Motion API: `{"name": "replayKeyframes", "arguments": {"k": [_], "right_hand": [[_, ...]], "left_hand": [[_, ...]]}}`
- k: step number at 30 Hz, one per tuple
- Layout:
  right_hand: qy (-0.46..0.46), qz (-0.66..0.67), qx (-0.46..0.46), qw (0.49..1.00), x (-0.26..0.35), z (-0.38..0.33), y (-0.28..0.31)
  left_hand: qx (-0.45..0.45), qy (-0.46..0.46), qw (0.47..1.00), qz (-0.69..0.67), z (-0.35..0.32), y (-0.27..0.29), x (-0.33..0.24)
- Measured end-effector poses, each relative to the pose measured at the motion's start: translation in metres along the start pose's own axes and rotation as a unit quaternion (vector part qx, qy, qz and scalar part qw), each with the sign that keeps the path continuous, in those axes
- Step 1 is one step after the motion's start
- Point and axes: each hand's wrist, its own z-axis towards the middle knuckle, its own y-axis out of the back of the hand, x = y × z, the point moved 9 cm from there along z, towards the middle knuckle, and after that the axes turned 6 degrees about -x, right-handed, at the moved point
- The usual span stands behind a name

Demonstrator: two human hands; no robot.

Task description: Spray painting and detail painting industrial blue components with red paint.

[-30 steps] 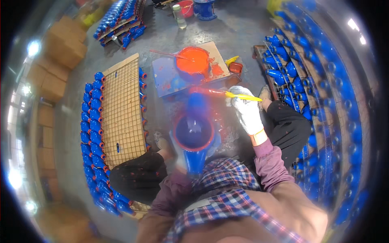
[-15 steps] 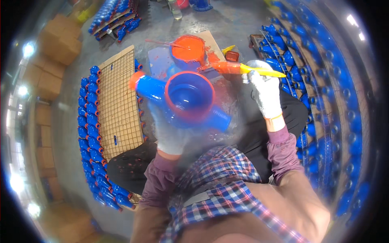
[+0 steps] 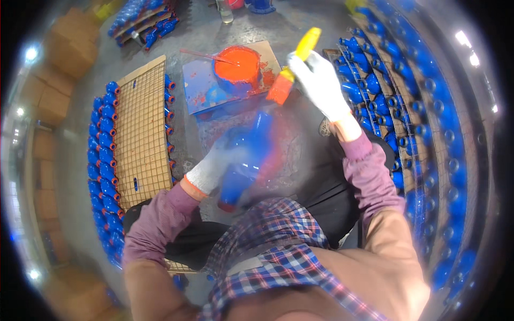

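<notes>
My left hand (image 3: 211, 163), in a white glove, grips a glossy blue metal pipe fitting (image 3: 247, 155), shaped like a valve body. The fitting is smeared by motion, tilted with one end up and away; its near end has a dark reddish rim. Higher and to the right, my gloved right hand (image 3: 321, 83) is closed around a paintbrush with a yellow handle (image 3: 309, 43). The brush's bristles (image 3: 279, 91), coated orange-red, point down and left, apart from the fitting. Beyond the fitting stands a pot of orange-red paint (image 3: 236, 88) with a thin stick (image 3: 206, 56) across its rim.
The pot rests on a paint-spattered board (image 3: 195, 88). On the left, a wire-mesh rack over cardboard (image 3: 140, 134) has rows of blue fittings with red rims (image 3: 104, 155) beside it. Racks of blue fittings (image 3: 380, 101) line the right. Cardboard boxes (image 3: 69, 48) are stacked far left.
The fitting has turned in my left hand, its wide red-rimmed opening no longer facing up. My right hand has moved up and left, swinging the brush from level to bristles down.
</notes>
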Motion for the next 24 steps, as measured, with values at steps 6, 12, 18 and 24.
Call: {"name": "replayKeyframes", "arguments": {"k": [6,12,18,24], "right_hand": [[0.096,-0.179,0.143,0.969,-0.01,-0.007,-0.069],[0.166,-0.201,0.151,0.954,0.019,-0.04,-0.067],[0.27,-0.117,0.025,0.955,0.069,-0.081,-0.024],[0.263,-0.02,-0.017,0.964,0.066,-0.107,0.0]], "left_hand": [[-0.026,-0.196,0.814,0.546,-0.013,-0.026,-0.032],[-0.041,-0.329,0.631,0.701,-0.033,-0.049,-0.051],[-0.03,-0.211,0.793,0.571,-0.021,-0.02,-0.041],[-0.017,-0.039,0.982,0.185,-0.02,0.006,0.0]]}}
